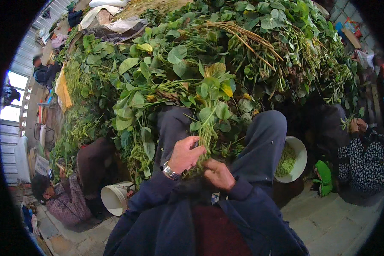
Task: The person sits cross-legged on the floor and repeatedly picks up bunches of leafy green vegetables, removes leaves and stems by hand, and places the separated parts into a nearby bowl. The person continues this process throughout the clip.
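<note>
Between my knees, a leafy green bean plant point(207, 123), apparently soybean, hangs with its stems and pods towards me. My left hand point(184, 155), with a metal watch at its wrist, grips the plant's stems. Just below and to the right, my right hand point(220, 175) has curled fingers against the plant's lower end; what sits between the fingertips is hidden. Beside my right knee stands a white bucket point(299, 160) partly filled with green pods point(287, 160).
A large heap of bean plants point(176, 54) rises before my knees, with dry stalks point(246, 38) on it. Another white bucket point(113, 200) leans at lower left. People sit close on my left point(67, 204) and right point(364, 160), the latter beside a green object point(323, 179).
</note>
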Demonstrator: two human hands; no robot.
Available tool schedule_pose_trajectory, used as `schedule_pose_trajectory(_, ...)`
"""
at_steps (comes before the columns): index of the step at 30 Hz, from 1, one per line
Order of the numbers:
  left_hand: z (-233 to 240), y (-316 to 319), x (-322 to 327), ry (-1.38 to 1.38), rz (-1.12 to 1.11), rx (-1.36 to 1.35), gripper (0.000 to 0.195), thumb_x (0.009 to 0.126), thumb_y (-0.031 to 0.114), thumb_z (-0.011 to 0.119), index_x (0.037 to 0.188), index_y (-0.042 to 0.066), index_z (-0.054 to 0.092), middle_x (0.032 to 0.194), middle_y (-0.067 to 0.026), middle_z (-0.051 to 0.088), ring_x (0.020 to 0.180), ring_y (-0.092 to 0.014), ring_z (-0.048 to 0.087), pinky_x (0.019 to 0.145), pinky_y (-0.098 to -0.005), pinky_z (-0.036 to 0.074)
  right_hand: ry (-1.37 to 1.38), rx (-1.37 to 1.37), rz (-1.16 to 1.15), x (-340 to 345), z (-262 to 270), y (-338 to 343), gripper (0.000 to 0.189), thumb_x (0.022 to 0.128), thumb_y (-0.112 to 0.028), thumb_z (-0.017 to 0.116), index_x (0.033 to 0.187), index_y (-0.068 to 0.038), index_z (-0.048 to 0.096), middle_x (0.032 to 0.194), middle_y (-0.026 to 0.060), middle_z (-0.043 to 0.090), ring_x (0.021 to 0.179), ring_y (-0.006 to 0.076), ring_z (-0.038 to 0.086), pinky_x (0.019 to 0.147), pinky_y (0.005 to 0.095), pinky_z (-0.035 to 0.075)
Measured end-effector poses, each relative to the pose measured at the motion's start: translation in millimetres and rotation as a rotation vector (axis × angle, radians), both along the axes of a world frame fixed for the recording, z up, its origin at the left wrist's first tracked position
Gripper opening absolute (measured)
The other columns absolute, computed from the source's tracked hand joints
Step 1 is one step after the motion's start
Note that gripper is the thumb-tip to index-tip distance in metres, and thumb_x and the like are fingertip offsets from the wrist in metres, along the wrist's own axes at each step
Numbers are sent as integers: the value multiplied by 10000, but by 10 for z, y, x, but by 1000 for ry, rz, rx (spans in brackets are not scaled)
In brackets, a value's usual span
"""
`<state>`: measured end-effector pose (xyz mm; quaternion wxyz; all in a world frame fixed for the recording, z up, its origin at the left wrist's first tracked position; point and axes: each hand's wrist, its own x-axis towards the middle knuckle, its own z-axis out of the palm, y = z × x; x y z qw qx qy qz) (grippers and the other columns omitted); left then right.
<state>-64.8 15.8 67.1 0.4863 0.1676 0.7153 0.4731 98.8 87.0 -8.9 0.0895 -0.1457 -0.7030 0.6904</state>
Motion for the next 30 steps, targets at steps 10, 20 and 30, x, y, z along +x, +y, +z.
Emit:
schedule_pose_trajectory(10,-16,-172,-124,-344,36,165,243,866,11,561,1108,8,542,851,-81,654,404,-46,408,333,-193,297,-273,-641,-227,38,154,339,324,945,-101,509,1249,-6,566,896,14,602,663,56,511,529,180,386)
schedule_pose_trajectory(20,9,-171,-51,-72,-88,128,271,878,46,593,1144,5,566,784,-51,653,464,-47,472,408,-198,356,-231,-979,-24,1,283,414,172,959,-214,585,988,-44,594,740,-5,511,547,36,370,457,189,274)
schedule_pose_trajectory(30,228,-209,203,594,-191,133,213,914,107,585,1079,-25,601,766,-70,663,538,-95,584,503,-256,464,-285,-956,-120,-65,399,453,304,909,-147,651,1157,22,605,845,39,623,573,31,432,484,177,325)
